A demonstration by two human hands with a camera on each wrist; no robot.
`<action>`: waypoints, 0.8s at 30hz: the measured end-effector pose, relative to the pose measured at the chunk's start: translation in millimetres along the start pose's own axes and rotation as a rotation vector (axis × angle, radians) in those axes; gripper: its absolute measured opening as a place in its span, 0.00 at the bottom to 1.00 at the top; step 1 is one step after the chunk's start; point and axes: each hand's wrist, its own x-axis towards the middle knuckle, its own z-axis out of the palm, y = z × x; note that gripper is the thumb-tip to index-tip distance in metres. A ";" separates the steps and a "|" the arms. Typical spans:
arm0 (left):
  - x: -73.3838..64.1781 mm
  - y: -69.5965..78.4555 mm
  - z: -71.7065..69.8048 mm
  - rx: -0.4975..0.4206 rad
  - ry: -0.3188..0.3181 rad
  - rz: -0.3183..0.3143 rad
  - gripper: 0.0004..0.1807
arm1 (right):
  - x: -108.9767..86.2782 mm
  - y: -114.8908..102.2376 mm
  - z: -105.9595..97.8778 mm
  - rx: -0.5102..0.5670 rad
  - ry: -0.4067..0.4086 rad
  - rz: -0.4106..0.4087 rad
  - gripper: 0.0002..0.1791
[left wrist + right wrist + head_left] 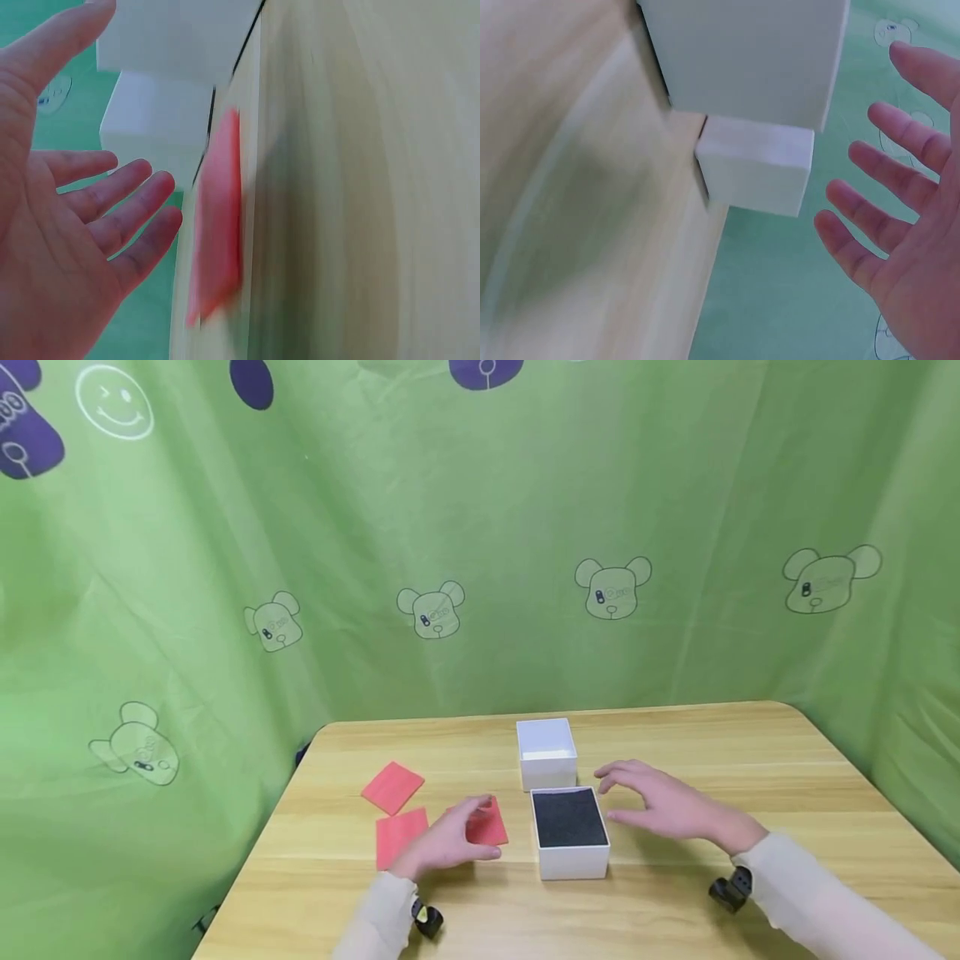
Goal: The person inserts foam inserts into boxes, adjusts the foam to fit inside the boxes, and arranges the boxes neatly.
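My left hand [450,837], its fingers spread, hovers beside a flat red square piece [489,827] and overlaps it in the head view. The left wrist view shows this hand's bare palm, with a flat red piece [217,225] lying on the table just past the fingertips. To the right of the near white box [574,863], my right hand [667,802] is held in the air, fingers loosely extended. Something black and flat-topped [570,818] fills that box almost to the rim. In the right wrist view nothing lies in the right palm [930,270].
Behind the near box stands a second white box [547,774], open at the top, with a white interior. Two more red squares lie at the left, one farther back [393,787] and one [397,837] partly behind the left hand. Green curtain [510,652] surrounds the wooden table [675,735].
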 end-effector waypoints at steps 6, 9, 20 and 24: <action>-10.3 -15.0 -13.0 -0.002 0.011 -0.041 0.46 | 2.5 9.3 -5.6 0.003 0.006 0.039 0.16; -12.4 -19.3 -15.5 0.019 0.012 -0.060 0.45 | 4.7 13.7 -5.4 0.016 -0.005 0.060 0.19; -6.2 -17.0 -16.5 0.180 0.032 -0.088 0.46 | 13.5 32.3 -0.5 0.035 0.016 0.115 0.27; -0.8 -15.4 -15.1 0.266 0.037 -0.093 0.47 | 20.6 40.4 2.4 0.047 0.004 0.156 0.31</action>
